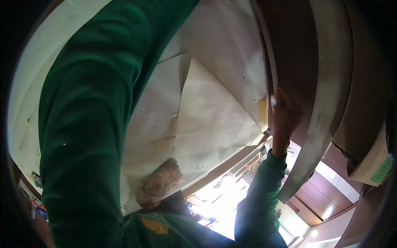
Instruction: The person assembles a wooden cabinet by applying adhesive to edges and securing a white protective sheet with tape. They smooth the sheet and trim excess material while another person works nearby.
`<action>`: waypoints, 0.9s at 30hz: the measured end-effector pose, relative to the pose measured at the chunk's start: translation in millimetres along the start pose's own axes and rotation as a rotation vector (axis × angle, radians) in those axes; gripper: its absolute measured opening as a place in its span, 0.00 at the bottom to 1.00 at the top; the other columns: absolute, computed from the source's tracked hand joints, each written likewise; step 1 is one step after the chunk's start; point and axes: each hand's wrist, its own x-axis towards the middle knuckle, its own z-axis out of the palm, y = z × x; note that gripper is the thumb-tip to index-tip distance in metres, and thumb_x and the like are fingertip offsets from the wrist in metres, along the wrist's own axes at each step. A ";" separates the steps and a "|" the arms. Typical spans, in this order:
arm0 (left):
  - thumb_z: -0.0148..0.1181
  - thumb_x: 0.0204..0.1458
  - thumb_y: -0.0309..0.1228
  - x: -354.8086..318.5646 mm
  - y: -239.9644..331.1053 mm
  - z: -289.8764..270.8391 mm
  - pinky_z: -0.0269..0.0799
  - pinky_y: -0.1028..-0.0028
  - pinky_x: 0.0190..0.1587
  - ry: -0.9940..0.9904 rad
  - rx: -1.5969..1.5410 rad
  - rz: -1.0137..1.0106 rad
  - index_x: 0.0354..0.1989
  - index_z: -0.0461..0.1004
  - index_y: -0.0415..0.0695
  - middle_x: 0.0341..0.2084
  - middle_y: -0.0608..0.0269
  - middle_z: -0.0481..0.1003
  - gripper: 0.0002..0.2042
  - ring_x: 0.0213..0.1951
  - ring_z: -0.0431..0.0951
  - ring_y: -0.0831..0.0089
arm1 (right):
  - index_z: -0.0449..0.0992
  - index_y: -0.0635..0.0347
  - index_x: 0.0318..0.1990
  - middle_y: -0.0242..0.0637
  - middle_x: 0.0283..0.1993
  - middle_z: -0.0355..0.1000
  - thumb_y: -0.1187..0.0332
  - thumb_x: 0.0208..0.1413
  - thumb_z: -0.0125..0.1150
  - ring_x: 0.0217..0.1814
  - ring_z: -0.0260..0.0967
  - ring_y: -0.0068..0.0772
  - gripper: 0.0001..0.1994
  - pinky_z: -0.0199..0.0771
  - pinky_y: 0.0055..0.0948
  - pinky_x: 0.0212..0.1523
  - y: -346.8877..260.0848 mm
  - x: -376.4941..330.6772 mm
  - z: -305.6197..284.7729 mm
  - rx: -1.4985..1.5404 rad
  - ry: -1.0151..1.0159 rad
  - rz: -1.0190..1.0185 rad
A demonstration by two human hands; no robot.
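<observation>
My right hand [285, 118] is at the dark brown wooden edge [268, 53] right of centre, its forearm in a green sleeve rising from below. Its fingers look bent and closed in the shade. A small pale round thing [273, 101] shows at the fingertips, too small to name. My left arm [89, 103], also green-sleeved, crosses the left side and leaves at the top, so the left hand is out of sight. Between the arms spreads a creased off-white sheet [215, 111], with a folded flap and overlapping edges.
A crumpled tan bundle [160, 183] lies on the sheet's near part. A long curved pale strip [331, 82] runs down the right, beside dark brown panels [293, 33]. A cardboard piece [366, 165] with a green label stands at far right. Bright light comes from below.
</observation>
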 end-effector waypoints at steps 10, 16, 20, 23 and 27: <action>0.56 0.56 0.51 1.1 4.9 -3.0 0.64 0.50 0.49 0.015 -0.039 -0.032 0.42 0.84 0.47 0.50 0.46 0.75 0.21 0.54 0.69 0.51 | 0.85 0.35 0.49 0.41 0.39 0.82 0.57 0.64 0.59 0.39 0.80 0.47 0.11 0.77 0.41 0.39 -15.5 4.0 8.8 -0.270 -0.247 0.166; 0.57 0.55 0.51 -3.6 3.1 -11.0 0.65 0.50 0.47 0.017 -0.029 -0.032 0.41 0.84 0.46 0.50 0.47 0.75 0.21 0.52 0.70 0.52 | 0.85 0.35 0.48 0.41 0.39 0.82 0.56 0.62 0.60 0.38 0.80 0.50 0.10 0.78 0.43 0.39 -15.4 7.9 13.7 -0.319 -0.268 0.138; 0.57 0.55 0.51 -3.5 2.6 -15.0 0.65 0.50 0.47 -0.021 -0.062 -0.023 0.40 0.84 0.45 0.50 0.46 0.75 0.21 0.52 0.70 0.52 | 0.85 0.35 0.47 0.41 0.38 0.82 0.57 0.61 0.62 0.37 0.80 0.50 0.10 0.78 0.43 0.39 -31.8 11.7 10.6 -0.358 -0.332 0.181; 0.57 0.56 0.50 -3.4 0.5 -13.7 0.65 0.49 0.48 0.018 -0.066 -0.017 0.41 0.84 0.45 0.50 0.45 0.74 0.21 0.53 0.70 0.51 | 0.85 0.38 0.45 0.41 0.37 0.82 0.59 0.60 0.63 0.37 0.80 0.50 0.08 0.78 0.43 0.37 -17.2 4.8 25.1 -0.394 -0.239 0.080; 0.57 0.56 0.53 -4.5 4.7 -31.2 0.62 0.48 0.52 -0.103 -0.101 -0.046 0.46 0.83 0.45 0.56 0.42 0.70 0.24 0.57 0.66 0.48 | 0.85 0.42 0.42 0.43 0.37 0.81 0.61 0.61 0.62 0.37 0.80 0.50 0.07 0.78 0.42 0.36 -5.6 -0.6 39.1 -0.368 -0.151 -0.078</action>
